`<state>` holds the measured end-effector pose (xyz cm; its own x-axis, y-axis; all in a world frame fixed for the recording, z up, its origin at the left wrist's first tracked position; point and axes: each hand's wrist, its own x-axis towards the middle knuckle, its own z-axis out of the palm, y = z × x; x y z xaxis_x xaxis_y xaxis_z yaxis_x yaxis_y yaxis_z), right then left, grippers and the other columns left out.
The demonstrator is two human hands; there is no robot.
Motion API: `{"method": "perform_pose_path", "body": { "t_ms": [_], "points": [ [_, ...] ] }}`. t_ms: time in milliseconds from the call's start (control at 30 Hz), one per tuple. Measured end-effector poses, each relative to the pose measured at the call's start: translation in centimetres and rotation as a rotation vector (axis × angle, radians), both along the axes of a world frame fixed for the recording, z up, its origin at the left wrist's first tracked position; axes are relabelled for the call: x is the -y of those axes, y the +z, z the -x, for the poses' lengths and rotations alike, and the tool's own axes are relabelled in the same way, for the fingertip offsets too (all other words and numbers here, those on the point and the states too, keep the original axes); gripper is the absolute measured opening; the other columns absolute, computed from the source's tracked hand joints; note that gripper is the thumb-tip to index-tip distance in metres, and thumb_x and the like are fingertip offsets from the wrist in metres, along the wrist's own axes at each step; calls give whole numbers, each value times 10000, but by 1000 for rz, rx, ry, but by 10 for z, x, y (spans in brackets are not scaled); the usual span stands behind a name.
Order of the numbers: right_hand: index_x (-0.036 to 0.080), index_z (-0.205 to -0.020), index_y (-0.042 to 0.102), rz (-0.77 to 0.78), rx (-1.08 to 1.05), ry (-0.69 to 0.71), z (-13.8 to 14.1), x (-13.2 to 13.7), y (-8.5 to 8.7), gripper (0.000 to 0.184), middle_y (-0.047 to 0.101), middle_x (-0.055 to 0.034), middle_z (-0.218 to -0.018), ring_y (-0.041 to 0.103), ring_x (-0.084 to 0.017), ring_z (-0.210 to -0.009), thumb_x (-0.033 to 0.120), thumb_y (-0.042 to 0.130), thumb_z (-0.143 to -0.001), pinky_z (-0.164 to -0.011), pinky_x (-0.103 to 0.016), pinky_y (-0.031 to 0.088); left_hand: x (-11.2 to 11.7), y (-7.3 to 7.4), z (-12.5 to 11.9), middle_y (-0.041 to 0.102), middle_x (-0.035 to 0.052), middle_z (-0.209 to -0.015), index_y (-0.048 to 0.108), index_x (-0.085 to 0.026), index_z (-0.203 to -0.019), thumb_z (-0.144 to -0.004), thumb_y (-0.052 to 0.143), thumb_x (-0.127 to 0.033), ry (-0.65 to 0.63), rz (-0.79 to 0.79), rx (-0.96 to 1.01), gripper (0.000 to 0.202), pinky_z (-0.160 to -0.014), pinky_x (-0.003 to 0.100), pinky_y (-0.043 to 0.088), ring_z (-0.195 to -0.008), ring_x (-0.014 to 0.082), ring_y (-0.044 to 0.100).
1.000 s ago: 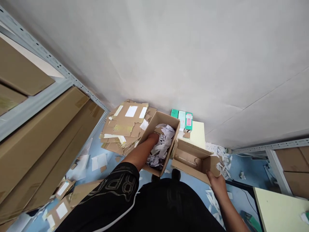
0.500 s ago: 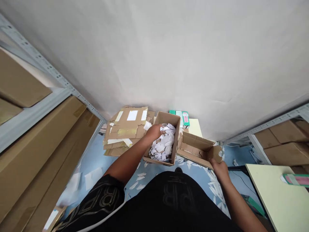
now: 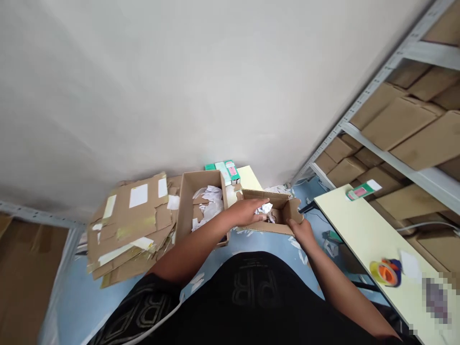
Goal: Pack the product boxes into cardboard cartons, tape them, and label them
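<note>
My right hand (image 3: 301,229) grips the near right corner flap of a small open cardboard box (image 3: 276,211) held above the blue floor. My left hand (image 3: 247,212) reaches over that box's near rim, fingers curled around a bunch of crumpled white paper scraps (image 3: 265,208) inside it. To the left stands a taller open cardboard box (image 3: 189,208) partly filled with more white paper scraps (image 3: 208,203). Both arms stretch forward from my black shirt.
A stack of flattened cardboard (image 3: 127,225) lies left on the floor. Green and white small boxes (image 3: 226,170) sit by the wall. A pale yellow table (image 3: 366,235) on the right holds an orange tape dispenser (image 3: 386,271). Shelves with cartons (image 3: 398,124) rise at right.
My left hand left the tall box and moved right into the small box with paper scraps. The view swung right, showing the table and right shelves.
</note>
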<state>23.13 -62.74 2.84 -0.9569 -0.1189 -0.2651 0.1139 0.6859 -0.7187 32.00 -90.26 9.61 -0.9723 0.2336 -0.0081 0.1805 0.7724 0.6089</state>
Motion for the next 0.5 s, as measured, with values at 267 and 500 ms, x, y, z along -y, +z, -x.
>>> {"method": "perform_pose_path", "body": {
  "t_ms": [267, 500],
  "points": [
    [192, -1018, 757, 116, 93, -299, 28, -124, -22, 385, 794, -114, -1015, 740, -337, -945, 438, 649, -743, -757, -402, 568, -63, -17, 61, 572, 104, -1501, 640, -247, -1365, -950, 608, -432, 215, -196, -222, 456, -1228, 497, 348, -1449, 316, 458],
    [190, -1006, 752, 208, 71, -398, 67, -257, -47, 370, 793, -115, -1049, 733, -346, -1029, 436, 620, -764, -834, -424, 576, -206, -72, 148, 650, 153, -1379, 494, -196, -1466, -881, 634, -479, 253, -513, 345, 664, -945, 399, 560, -1078, 272, 710]
  ]
}}
